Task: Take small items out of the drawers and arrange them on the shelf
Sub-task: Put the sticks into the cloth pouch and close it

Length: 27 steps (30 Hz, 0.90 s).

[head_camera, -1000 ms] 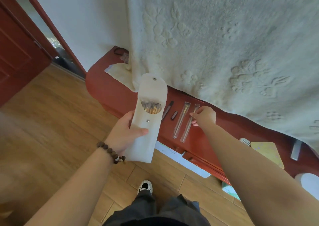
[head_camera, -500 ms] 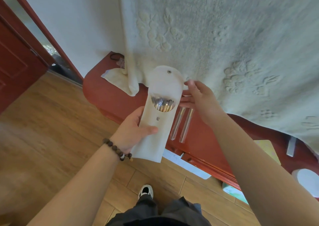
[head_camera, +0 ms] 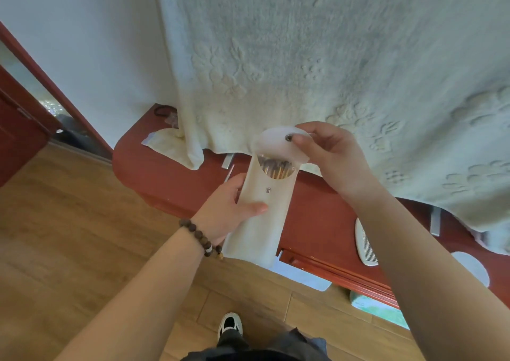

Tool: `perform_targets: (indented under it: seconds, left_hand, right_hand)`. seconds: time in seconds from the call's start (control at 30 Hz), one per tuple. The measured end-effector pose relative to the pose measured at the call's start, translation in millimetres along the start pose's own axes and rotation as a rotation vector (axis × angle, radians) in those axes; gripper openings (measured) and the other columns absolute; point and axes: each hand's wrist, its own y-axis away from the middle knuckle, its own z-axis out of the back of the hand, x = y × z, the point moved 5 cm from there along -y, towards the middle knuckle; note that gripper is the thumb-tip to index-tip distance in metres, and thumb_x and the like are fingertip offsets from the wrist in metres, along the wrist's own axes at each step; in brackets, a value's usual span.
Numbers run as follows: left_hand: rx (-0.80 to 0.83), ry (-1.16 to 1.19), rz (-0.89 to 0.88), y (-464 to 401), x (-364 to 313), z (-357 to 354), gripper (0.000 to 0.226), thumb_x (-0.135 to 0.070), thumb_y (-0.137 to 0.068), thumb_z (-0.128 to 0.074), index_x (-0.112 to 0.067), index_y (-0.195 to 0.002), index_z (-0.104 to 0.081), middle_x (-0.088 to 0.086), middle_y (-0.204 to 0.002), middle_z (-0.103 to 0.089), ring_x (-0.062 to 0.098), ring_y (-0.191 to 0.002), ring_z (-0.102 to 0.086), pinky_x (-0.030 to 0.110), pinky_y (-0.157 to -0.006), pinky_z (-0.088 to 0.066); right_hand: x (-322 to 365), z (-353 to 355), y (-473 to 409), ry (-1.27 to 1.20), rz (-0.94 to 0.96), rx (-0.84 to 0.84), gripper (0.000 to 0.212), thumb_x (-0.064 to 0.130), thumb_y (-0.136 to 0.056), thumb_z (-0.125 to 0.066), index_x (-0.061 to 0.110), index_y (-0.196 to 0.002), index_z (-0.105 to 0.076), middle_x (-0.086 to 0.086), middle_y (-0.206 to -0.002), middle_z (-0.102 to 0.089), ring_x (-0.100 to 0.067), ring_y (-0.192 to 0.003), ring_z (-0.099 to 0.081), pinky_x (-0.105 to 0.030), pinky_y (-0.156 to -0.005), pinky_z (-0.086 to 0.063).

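I note a pale felt pouch point(head_camera: 259, 222) held upright in front of the red shelf point(head_camera: 165, 173), at scene centre. The left hand point(head_camera: 226, 211) grips the pouch around its middle, thumb laid across the front below the lower snap stud. The right hand point(head_camera: 334, 159) pinches the pouch's rounded flap point(head_camera: 278, 145) at the top, thumb beside the upper snap, holding the flap lifted. In the open mouth I see a bundle of thin stick-like items point(head_camera: 277, 167); I cannot tell what they are. A beaded bracelet point(head_camera: 201, 239) sits on the left wrist. On the shelf to the right lies a white comb point(head_camera: 365, 243). A cream embossed cloth point(head_camera: 317, 65) hangs over the shelf's far side. A drawer point(head_camera: 325, 267) stands open below the shelf front, near the pouch's lower end.
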Motion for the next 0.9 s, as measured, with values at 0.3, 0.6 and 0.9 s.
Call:
perform_targets:
  seconds: [0.3, 0.6, 0.9]
  left_hand:
    - [0.188, 0.219, -0.01, 0, -34, -21, 0.044, 0.004, -0.082, -0.064, -0.008, -0.124, -0.056, 0.016, -0.113, -0.068, 0.031, -0.099, -0.067, 0.04, -0.079, -0.057]
    - [0.24, 0.306, -0.006, -3, -47, -33, 0.035, 0.003, -0.081, -0.059, -0.01, -0.113, -0.062, 0.01, -0.102, -0.071, 0.025, -0.091, -0.07, 0.034, -0.073, -0.058]
    - [0.218, 0.324, -0.017, -7, -42, -39, 0.035, 0.002, -0.082, -0.062, -0.003, -0.116, -0.061, 0.017, -0.107, -0.069, 0.03, -0.095, -0.068, 0.037, -0.075, -0.057]
  right_hand:
    - [-6, 12, 19, 0.201, 0.067, -0.027, 0.013, 0.006, -0.085, -0.068, 0.015, -0.09, -0.074, 0.001, -0.095, -0.073, -0.009, -0.09, -0.067, -0.012, -0.08, -0.046]
    - [-6, 17, 26, 0.185, 0.182, 0.041, 0.019, 0.0, -0.083, -0.068, 0.017, -0.089, -0.075, -0.009, -0.103, -0.065, -0.008, -0.116, -0.058, -0.022, -0.096, -0.046]
    - [-14, 19, 42, 0.449, 0.415, 0.113, 0.031, -0.004, -0.088, -0.053, 0.007, -0.113, -0.068, -0.006, -0.123, -0.056, -0.013, -0.123, -0.053, -0.039, -0.083, -0.053]
